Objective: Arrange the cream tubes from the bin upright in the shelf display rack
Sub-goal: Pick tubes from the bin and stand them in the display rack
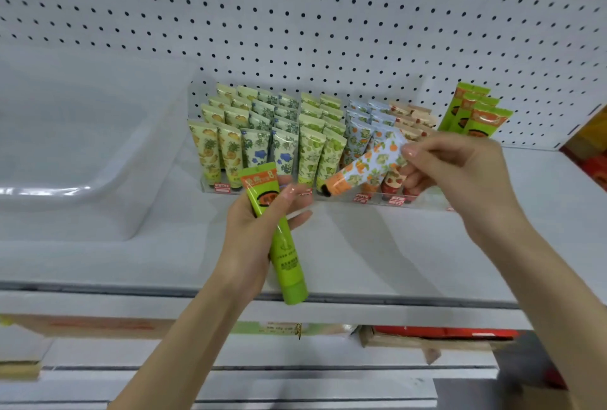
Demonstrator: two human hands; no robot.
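1. The left hand [262, 222], low in the centre of the frame, has its grip curled round a green tube [279, 235]. The crimped end points up and the cap points toward the bottom edge. I judge it is being kept in reserve while the other tube is placed.
2. The right hand [460, 173], right of centre, pinches the flat tail of an orange-patterned tube [364, 169] between thumb and fingertips. The cap slants down-left toward the rack's front. Holding it by the tail leaves the cap free to drop into a slot.
3. The display rack [427, 204] stands mid-frame against the pegboard [295, 15]. Its standing tubes [262, 133] are cap-down and sorted by pattern. Matching blue-and-orange ones sit just behind the held tube, so that column is the likely target. More green ones [473, 113] stand at the rack's upper right end.
4. The bin [82, 192] rests on the shelf [361, 245] at the left and is cut off by the frame edge. No tubes show in its visible part, though its translucent walls blur the view.
5. The right hand and its tube cover the front slots there, so I cannot tell whether one is free. The price tags are unreadable.
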